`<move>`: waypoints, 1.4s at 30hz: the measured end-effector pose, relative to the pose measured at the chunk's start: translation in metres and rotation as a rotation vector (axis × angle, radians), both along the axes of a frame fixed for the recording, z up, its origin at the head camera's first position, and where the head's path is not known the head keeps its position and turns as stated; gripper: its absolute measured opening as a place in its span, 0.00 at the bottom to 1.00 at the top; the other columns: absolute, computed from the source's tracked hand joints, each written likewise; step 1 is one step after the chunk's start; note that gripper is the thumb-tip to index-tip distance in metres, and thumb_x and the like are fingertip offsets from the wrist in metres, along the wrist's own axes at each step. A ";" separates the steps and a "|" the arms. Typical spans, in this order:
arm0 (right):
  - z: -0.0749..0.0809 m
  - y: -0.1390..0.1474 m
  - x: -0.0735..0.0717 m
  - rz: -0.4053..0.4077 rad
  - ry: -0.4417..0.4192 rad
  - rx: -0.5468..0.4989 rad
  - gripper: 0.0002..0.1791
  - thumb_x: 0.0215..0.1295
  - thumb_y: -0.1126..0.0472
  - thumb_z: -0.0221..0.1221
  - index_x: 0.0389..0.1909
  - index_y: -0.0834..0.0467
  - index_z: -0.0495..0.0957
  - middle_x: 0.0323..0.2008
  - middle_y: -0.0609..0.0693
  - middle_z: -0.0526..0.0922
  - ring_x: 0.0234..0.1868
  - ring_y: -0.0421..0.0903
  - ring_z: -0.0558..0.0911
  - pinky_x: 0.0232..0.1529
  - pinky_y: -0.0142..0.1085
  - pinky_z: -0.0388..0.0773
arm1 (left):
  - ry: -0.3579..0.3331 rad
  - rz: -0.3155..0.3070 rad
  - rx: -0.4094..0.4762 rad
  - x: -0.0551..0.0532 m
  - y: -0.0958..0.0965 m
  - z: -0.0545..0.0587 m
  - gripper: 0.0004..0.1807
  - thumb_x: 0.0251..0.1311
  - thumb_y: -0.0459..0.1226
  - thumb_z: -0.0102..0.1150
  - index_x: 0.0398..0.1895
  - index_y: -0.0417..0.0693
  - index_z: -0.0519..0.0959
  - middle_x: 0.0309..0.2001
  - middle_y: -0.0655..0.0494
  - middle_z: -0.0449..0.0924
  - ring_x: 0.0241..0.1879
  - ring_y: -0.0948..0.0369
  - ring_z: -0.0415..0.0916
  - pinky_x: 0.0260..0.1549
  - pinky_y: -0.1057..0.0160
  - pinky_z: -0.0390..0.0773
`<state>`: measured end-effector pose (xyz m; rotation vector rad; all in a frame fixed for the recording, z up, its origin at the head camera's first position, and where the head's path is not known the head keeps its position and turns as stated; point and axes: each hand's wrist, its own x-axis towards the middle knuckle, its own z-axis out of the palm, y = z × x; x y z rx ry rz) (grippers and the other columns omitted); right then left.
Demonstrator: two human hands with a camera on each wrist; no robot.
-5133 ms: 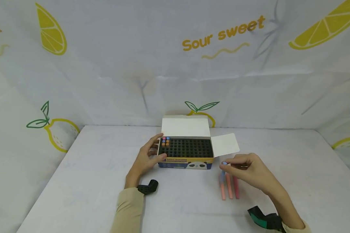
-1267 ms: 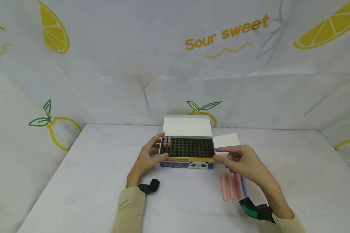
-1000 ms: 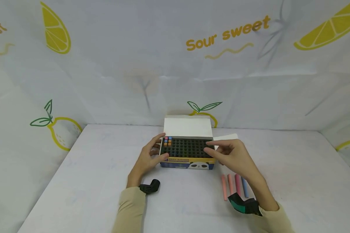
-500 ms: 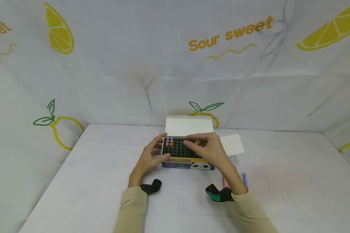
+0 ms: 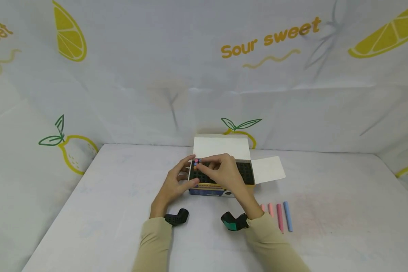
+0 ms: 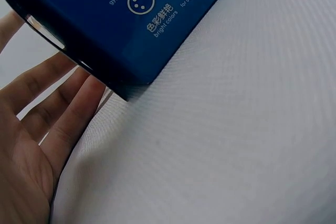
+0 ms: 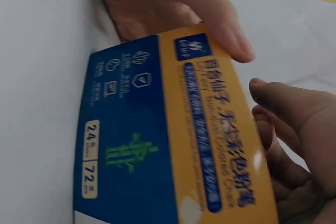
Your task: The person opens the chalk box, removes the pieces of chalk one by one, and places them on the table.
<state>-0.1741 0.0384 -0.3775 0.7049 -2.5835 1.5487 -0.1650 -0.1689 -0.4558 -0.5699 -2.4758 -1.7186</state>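
My left hand point(image 5: 172, 184) grips the left end of an open chalk box point(image 5: 206, 192), thumb on the front rim and index finger at the back corner. In the left wrist view its other fingers point(image 6: 68, 98) stretch past the box's end. My right hand point(image 5: 224, 172) is over the black holed insert point(image 5: 244, 172), thumb and index fingertips right at the chalk tops in the left columns. Whether they pinch a stick I cannot tell. Pink, blue and orange chalk tops point(image 5: 195, 164) show beside the fingertips; others are hidden. The right wrist view shows the box's blue-and-yellow front point(image 7: 126, 129).
Right of the box, pink chalk sticks point(image 5: 280, 217) and a blue chalk stick point(image 5: 288, 216) lie in a row, partly behind my right sleeve point(image 5: 275, 241). The white lid point(image 5: 221, 147) stands up at the back, and a side flap point(image 5: 268, 169) sticks out rightward.
My right hand laid the blue chalk down beside the pink ones. It then moved left across the box to the chalk at the left end. My left hand stayed on the box.
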 end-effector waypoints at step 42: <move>-0.004 -0.016 0.004 -0.133 0.061 -0.135 0.08 0.63 0.63 0.70 0.39 0.63 0.91 0.18 0.56 0.82 0.17 0.37 0.70 0.20 0.26 0.63 | 0.002 0.013 -0.008 0.001 0.002 0.002 0.40 0.60 0.51 0.69 0.76 0.64 0.66 0.59 0.45 0.77 0.50 0.55 0.78 0.50 0.56 0.83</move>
